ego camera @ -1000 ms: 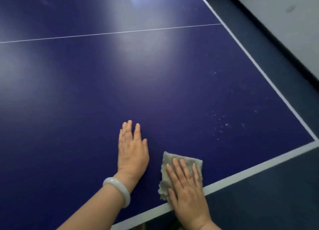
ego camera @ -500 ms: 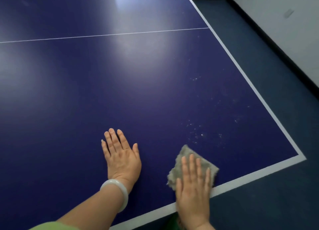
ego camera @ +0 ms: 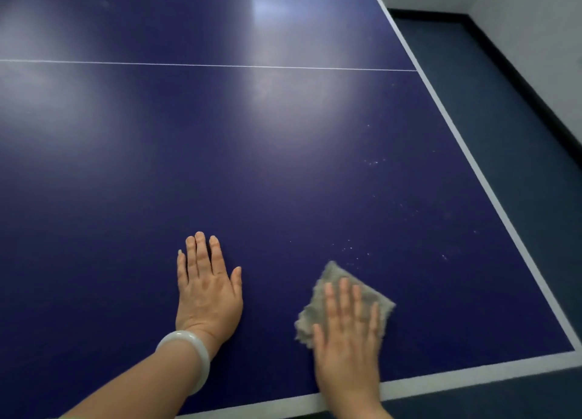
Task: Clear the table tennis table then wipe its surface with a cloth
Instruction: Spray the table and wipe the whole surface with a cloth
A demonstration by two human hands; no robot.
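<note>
Blue tabletop (ego camera: 220,154) fills nearly everything from where one stands, with a white edge line along the near side and the right side, a thin centre line across the far part, and dark floor (ego camera: 504,110) beyond the right edge. Nothing else lies on it that I can see, so clearing looks done and wiping is under way.

Near the right corner, the grey cloth (ego camera: 333,280) lies flat on the blue, set like a diamond: one corner points away up the table, and its long axis runs roughly from the near left to the far right. Pale specks (ego camera: 352,250) sit just beyond that far corner.

Flat on top of the cloth, the right hand (ego camera: 348,333) presses it down, fingers straight and slightly spread, gripping nothing. Well apart to its left, the left hand (ego camera: 208,292) rests palm down on bare table, fingers close together, a white bangle (ego camera: 192,352) on the wrist.

What could go wrong, I'd judge: the cloth is only pinned under a palm, so a fast push may bunch it or slip it free. Sweeping rightward could also send the specks onto the floor.
</note>
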